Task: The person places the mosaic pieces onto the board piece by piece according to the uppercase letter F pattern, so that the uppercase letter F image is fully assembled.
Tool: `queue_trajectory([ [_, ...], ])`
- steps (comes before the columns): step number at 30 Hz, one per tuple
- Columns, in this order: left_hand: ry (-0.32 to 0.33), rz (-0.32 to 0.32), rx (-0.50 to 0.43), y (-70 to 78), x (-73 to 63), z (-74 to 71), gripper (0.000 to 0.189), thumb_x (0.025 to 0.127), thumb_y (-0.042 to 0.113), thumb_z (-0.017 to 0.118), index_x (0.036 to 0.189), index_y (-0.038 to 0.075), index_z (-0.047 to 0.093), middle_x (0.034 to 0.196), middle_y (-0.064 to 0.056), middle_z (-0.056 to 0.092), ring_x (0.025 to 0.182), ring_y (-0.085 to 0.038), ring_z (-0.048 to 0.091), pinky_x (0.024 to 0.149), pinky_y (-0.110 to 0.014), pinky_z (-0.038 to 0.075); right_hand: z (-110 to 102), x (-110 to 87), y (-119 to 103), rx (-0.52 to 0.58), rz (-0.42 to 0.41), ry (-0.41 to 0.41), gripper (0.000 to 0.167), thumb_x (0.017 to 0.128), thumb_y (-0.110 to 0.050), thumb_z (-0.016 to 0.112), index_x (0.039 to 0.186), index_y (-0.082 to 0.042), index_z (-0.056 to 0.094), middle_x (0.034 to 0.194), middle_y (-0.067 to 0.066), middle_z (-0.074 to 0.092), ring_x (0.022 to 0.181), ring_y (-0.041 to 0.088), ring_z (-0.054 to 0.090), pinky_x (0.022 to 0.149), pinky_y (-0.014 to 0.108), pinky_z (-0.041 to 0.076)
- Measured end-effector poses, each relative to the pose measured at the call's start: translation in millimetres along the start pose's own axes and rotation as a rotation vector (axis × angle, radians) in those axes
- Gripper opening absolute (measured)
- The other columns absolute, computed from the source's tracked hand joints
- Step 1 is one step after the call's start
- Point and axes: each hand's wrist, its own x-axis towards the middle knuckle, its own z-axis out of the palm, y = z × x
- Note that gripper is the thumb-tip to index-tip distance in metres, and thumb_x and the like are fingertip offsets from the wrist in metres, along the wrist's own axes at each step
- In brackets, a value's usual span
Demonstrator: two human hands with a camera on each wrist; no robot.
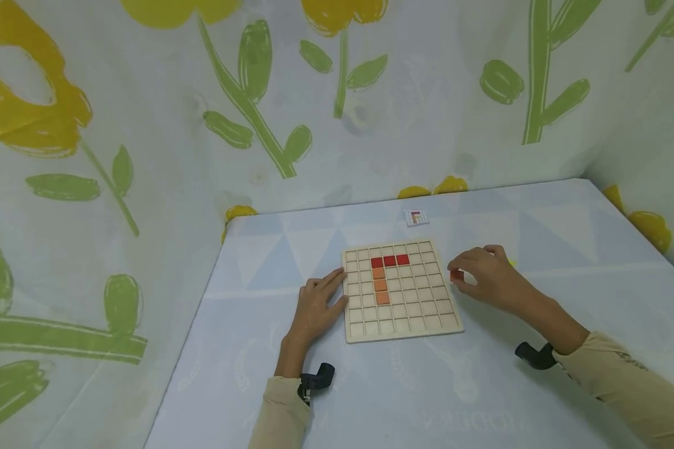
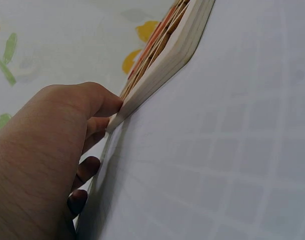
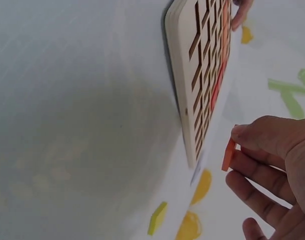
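A wooden grid board point(image 1: 419, 312) lies on the table, with three red tiles point(image 1: 390, 260) in a row and three orange tiles point(image 1: 380, 284) running down below the leftmost red one. At the board's left edge rests my left hand point(image 1: 316, 308), its fingers extended and touching the side; the left wrist view shows the fingertips against the board's rim point(image 2: 160, 65). Off the board's right edge, my right hand point(image 1: 494, 279) pinches an orange square tile point(image 3: 229, 154) between thumb and index finger, raised above the table.
A small pattern card point(image 1: 416, 217) lies behind the board. Beyond my right hand sits a yellow tile point(image 3: 157, 218) on the table point(image 1: 247, 337). Flower-printed cloth point(image 1: 404, 125) rises along the table's back and sides.
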Motion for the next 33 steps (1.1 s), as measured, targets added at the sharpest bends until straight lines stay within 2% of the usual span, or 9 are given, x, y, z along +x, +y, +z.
queue_trajectory([
  [11,-0.002,-0.015,0.012,-1.2,-0.2,3.2,0.055,0.097,0.041,0.056,0.15,0.026,0.05,0.155,0.017,0.04,0.112,-0.016,0.047,0.095,-0.04,0.036,11.1,1.3,-14.6,0.023,-0.085,0.011,0.025,0.076,-0.009,0.085,0.098,-0.009,0.074,0.103,0.004,0.072,0.1,0.026,0.064,0.092,0.055,0.035],
  [25,0.006,-0.015,0.005,-0.1,1.1,-1.8,0.054,0.097,0.038,0.058,0.149,0.024,0.051,0.155,0.014,0.041,0.111,-0.018,0.047,0.096,-0.043,0.035,16.1,10.5,-33.6,0.087,-0.164,0.026,0.026,0.074,-0.006,0.087,0.096,-0.01,0.075,0.1,0.001,0.072,0.099,0.022,0.065,0.092,0.054,0.037],
  [33,0.015,0.018,-0.019,1.1,-1.5,-2.7,0.054,0.097,0.037,0.058,0.148,0.021,0.052,0.155,0.01,0.043,0.111,-0.02,0.048,0.094,-0.044,0.036,20.2,11.9,-43.7,0.112,-0.15,-0.003,0.022,0.075,-0.008,0.085,0.094,-0.013,0.074,0.099,-0.002,0.071,0.099,0.02,0.064,0.096,0.055,0.036],
])
